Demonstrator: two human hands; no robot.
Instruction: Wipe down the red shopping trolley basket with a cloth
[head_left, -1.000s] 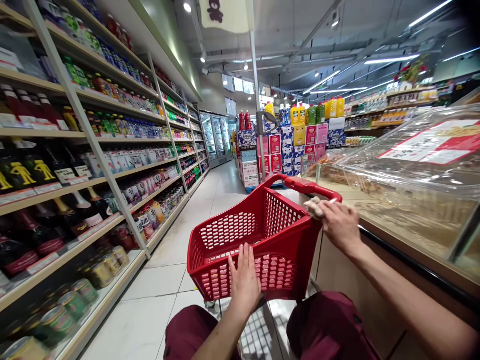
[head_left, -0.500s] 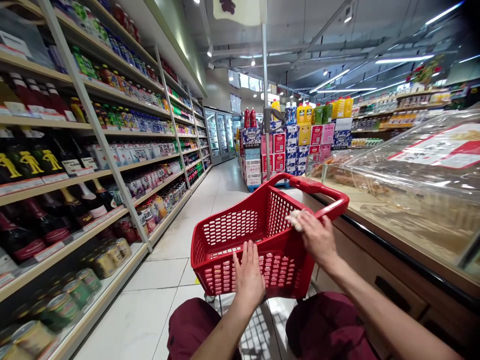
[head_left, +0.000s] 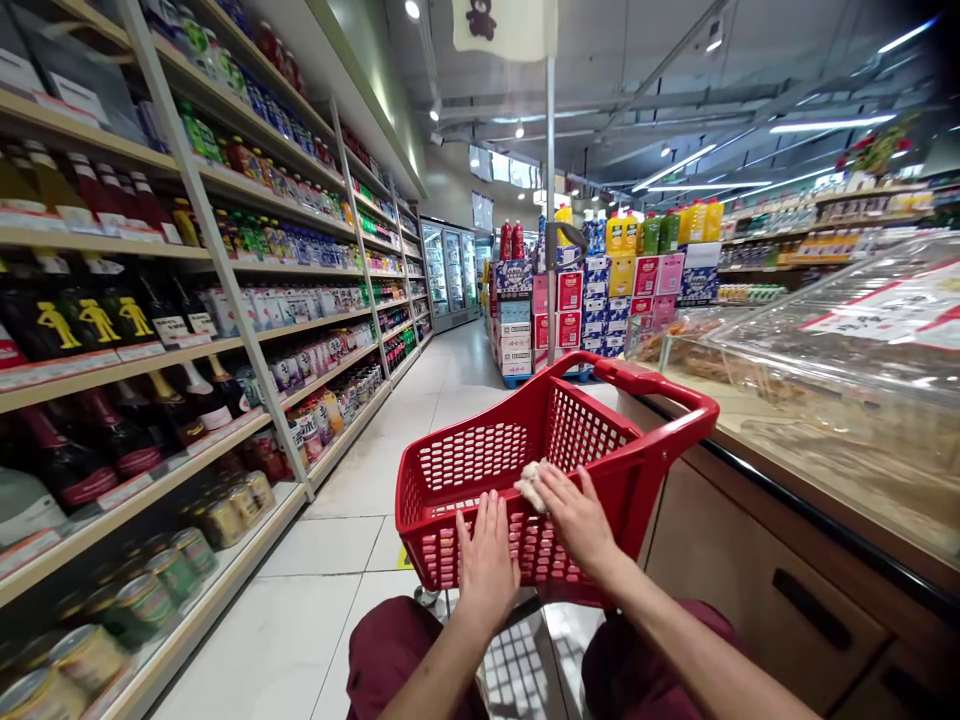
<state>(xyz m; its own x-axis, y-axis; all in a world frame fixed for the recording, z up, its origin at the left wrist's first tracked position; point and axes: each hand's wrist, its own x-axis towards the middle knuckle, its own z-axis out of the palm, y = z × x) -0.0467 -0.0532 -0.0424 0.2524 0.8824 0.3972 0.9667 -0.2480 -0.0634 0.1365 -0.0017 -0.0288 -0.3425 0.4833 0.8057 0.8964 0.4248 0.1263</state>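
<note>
The basket (head_left: 555, 470) is being wiped where it is standing on the floor of the aisle, between the shelves (head_left: 187, 330) at the left and the counter (head_left: 787, 500) at the right, with its handle (head_left: 637, 385) raised toward the counter. Its near wall is being steadied by the left hand (head_left: 487, 560), which is being pressed flat and open against the mesh, fingers together, nothing held in it. The right hand (head_left: 577, 515) is being laid over the near rim, fingers loosely spread, and a pale cloth (head_left: 531, 482) is being pinned under the fingertips rather than gripped in a fist.

For the wiping to be done well, the cloth is probably best kept flat under the fingers and drawn along the rim in one line, while the basket is being braced from the near side so that it is not being pushed away or tipped. Pressure is likely being needed at the rim's corners, where dirt is collecting in the mesh.

Much is being hidden: the basket's wheels and base are being covered by the hands and knees, its inside floor is hardly being shown, most of the cloth is lying under the fingers, and the goods under the counter's clear lid are too blurred to be named.
</note>
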